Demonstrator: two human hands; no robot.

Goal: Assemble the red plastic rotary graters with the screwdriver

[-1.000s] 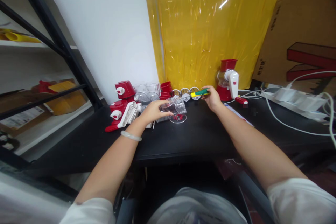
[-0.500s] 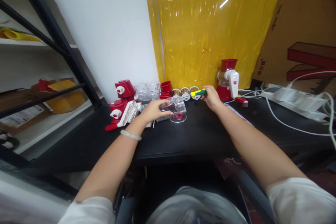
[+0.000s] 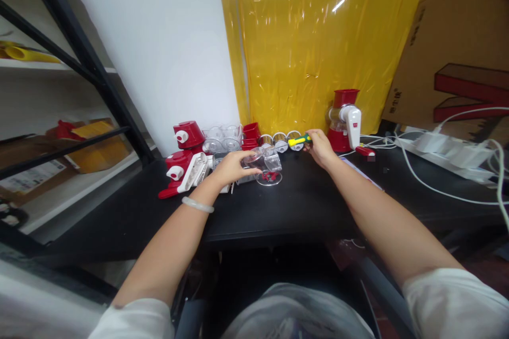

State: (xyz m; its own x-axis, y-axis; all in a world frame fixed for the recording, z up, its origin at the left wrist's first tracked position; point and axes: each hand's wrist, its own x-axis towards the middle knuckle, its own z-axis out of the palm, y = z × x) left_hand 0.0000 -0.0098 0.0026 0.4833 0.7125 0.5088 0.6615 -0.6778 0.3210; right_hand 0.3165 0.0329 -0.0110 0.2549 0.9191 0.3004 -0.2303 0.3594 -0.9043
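My left hand (image 3: pixel 234 166) grips a clear plastic housing (image 3: pixel 271 159) above the black table, thumb in front and fingers over the top. In my right hand (image 3: pixel 320 148) is a screwdriver (image 3: pixel 301 140) with a yellow and green handle. Its shaft points left at the clear housing; whether the tip touches is too small to tell. Under the housing lies a clear round piece (image 3: pixel 269 179) with red parts in it. Behind stand several metal grater drums (image 3: pixel 280 141) with white rims, beside red hoppers (image 3: pixel 251 133).
Red bases (image 3: pixel 190 135) and white crank handles (image 3: pixel 193 174) lie at left, near clear housings (image 3: pixel 222 137). An assembled rotary grater (image 3: pixel 345 122) stands at back right. A power strip (image 3: pixel 449 153) with white cables lies on the right. A black-framed shelf (image 3: pixel 75 37) rises at left.
Almost nothing differs. The screwdriver handle has turned slightly in my right hand, showing more yellow; my left hand holds the clear housing in the same place.
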